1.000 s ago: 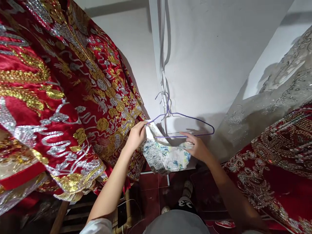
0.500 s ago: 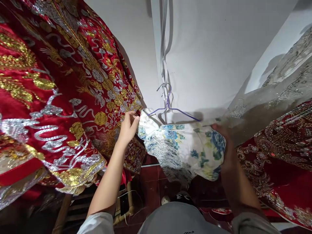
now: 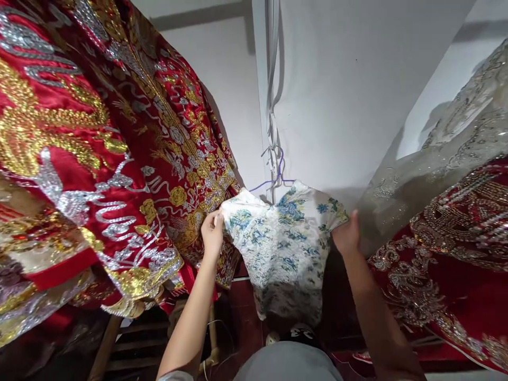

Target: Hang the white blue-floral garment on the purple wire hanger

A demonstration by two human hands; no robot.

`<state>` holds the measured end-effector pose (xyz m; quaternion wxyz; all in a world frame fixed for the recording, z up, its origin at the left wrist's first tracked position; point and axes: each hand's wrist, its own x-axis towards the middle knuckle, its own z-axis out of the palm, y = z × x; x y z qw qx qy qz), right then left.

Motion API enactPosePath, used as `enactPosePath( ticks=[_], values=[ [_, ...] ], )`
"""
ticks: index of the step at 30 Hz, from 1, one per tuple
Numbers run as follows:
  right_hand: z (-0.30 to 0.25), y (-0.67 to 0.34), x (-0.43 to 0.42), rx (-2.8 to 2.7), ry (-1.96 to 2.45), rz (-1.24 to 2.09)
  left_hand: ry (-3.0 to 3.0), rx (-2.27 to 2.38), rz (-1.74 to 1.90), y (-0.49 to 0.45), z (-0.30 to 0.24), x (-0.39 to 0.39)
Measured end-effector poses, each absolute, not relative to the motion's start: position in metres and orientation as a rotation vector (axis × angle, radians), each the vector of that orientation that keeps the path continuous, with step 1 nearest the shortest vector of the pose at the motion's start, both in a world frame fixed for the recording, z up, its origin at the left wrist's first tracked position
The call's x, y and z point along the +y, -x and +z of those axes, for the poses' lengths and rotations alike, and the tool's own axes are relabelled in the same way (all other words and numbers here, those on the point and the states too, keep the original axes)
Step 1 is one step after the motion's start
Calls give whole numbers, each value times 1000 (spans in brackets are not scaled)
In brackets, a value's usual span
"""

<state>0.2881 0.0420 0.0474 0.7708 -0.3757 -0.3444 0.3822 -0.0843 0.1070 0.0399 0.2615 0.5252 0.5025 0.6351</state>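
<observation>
A white short-sleeved top (image 3: 281, 248) with blue, green and yellow flowers hangs on a purple wire hanger (image 3: 260, 186) against the white wall. The left sleeve edge is pinched between the thumb and fingers of my left hand (image 3: 213, 233). On the other side, my right hand (image 3: 348, 233) is closed on the right sleeve's edge, so the top is spread flat between both hands. Both shoulders of the hanger sit inside the top, and only its hook and part of its arms show. The hook is caught on knotted white straps (image 3: 272, 127).
A red robe (image 3: 159, 148) with gold and silver embroidery hangs close on the left. To the right are a beaded red garment (image 3: 444, 264) and a sheer pale one (image 3: 405, 185). A bamboo-like rack (image 3: 103, 349) stands low on the left above the dark red floor.
The top's right shoulder has gone over the hanger's arm, which was bare before. The right hand has moved slightly left and down, and the fabric now hangs straighter and fuller.
</observation>
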Motion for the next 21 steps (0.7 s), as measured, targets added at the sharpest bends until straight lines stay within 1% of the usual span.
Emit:
enactPosePath(
  ticks=[3,6,8,10,15,18,21],
  values=[
    [62,-300,34,-916,1019,621,-1477,1363,1996,75,58,113],
    [84,-302,28,-1051,1127,511,-1743,1402,2026,63,87,120],
    [94,-300,29,-972,1115,504,-2026,1399,1903,53,103,121],
    [100,-299,31,-848,1073,511,-2295,1357,1706,41,116,117],
    [91,-300,10,-643,1008,447,-2678,1266,1316,19,133,96],
    [79,-295,-24,-644,1081,388,-2829,1224,1201,12,134,85],
    [76,-281,-60,-816,1194,381,-2888,1144,1164,9,124,87]
  ],
)
